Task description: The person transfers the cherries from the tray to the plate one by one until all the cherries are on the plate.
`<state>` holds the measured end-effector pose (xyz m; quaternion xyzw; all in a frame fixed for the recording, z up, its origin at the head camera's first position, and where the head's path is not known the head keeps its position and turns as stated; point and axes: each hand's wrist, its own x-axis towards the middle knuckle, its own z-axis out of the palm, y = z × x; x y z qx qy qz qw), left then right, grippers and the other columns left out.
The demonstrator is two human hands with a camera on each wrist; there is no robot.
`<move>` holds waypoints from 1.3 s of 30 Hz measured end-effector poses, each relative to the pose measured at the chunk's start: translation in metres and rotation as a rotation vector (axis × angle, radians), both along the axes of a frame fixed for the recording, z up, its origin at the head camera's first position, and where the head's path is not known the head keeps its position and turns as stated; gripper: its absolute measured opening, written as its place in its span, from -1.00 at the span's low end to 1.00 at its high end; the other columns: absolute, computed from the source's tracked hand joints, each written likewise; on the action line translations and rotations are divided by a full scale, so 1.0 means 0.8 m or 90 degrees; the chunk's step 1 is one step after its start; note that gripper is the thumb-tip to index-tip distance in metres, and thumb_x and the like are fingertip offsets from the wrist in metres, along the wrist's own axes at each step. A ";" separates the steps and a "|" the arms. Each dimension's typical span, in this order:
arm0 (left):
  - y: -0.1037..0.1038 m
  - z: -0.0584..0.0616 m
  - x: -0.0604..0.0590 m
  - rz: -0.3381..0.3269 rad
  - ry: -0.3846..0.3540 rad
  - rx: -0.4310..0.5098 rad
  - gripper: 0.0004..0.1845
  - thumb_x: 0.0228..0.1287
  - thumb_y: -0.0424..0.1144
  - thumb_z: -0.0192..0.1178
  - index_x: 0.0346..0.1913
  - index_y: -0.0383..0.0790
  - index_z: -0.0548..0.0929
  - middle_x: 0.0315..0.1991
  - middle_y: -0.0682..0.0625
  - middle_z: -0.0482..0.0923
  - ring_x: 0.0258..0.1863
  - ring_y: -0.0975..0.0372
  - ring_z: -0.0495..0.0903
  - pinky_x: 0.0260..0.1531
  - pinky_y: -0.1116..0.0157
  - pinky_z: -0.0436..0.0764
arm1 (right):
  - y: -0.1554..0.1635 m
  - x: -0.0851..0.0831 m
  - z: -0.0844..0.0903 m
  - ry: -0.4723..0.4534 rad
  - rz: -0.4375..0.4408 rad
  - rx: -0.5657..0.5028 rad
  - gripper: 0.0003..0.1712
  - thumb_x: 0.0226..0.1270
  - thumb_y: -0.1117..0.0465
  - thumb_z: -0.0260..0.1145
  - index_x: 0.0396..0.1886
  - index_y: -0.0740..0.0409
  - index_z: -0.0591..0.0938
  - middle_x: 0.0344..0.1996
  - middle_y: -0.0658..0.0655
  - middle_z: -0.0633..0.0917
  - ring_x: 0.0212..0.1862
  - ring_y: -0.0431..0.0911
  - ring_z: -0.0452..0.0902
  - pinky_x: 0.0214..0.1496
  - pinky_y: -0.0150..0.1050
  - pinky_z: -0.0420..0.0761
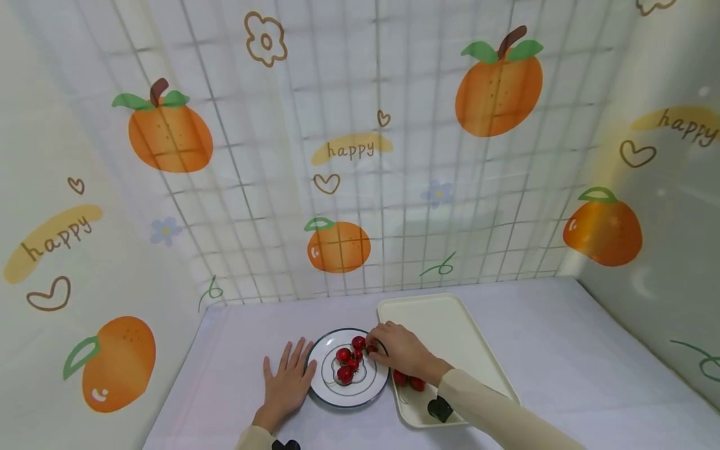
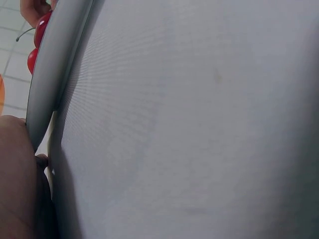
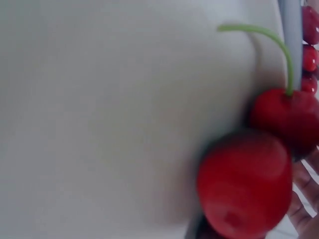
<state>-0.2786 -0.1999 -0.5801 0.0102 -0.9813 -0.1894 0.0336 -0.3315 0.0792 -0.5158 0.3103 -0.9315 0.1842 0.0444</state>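
A white plate [image 1: 326, 389] with a dark rim lies on the table and holds several red cherries [image 1: 345, 364]. My left hand [image 1: 288, 378] lies flat on the cloth with straight fingers, touching the plate's left rim. My right hand [image 1: 379, 350] reaches over the plate's right rim, its curled fingertips pinching a cherry [image 1: 371, 347] there. Two more cherries [image 1: 407, 380] lie on the cream tray [image 1: 450, 325], beside my right wrist. The right wrist view shows these two cherries [image 3: 249, 184] up close, one with a green stem [image 3: 279, 45]. The left wrist view shows the plate rim [image 2: 50, 79] edge-on.
The tray sits right of the plate, touching it. A pale cloth [image 1: 562, 350] covers the table. Walls printed with oranges close in the back [image 1: 349, 187], the left and the right. Dark wrist-camera mounts [image 1: 440, 409] show on both forearms.
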 end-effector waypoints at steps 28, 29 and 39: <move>0.002 -0.003 0.002 -0.002 0.013 0.002 -0.35 0.61 0.22 -0.22 0.61 0.06 0.22 0.68 0.05 0.08 0.71 -0.02 -0.09 0.54 -0.38 -0.39 | 0.068 0.005 0.013 -0.096 0.087 -0.030 -0.79 0.47 0.00 0.32 -0.05 -0.02 0.70 -0.22 -0.10 0.67 -0.13 -0.17 0.49 -0.10 -0.31 0.56; 0.002 -0.002 0.003 -0.003 0.009 0.002 -0.34 0.61 0.21 -0.22 0.61 0.04 0.22 0.68 0.04 0.08 0.71 -0.02 -0.08 0.54 -0.39 -0.39 | 0.068 0.006 0.011 -0.096 0.090 -0.028 -0.76 0.47 -0.04 0.31 -0.05 -0.03 0.70 -0.21 -0.10 0.68 -0.13 -0.18 0.49 -0.09 -0.31 0.55; 0.002 0.007 0.005 -0.005 -0.016 0.001 -0.33 0.61 0.23 -0.24 0.62 0.05 0.20 0.69 0.03 0.06 0.71 -0.04 -0.10 0.54 -0.40 -0.40 | 0.067 0.010 0.008 -0.089 0.107 -0.020 -0.68 0.45 -0.12 0.32 0.00 -0.05 0.67 -0.24 -0.12 0.69 -0.12 -0.18 0.52 -0.08 -0.31 0.54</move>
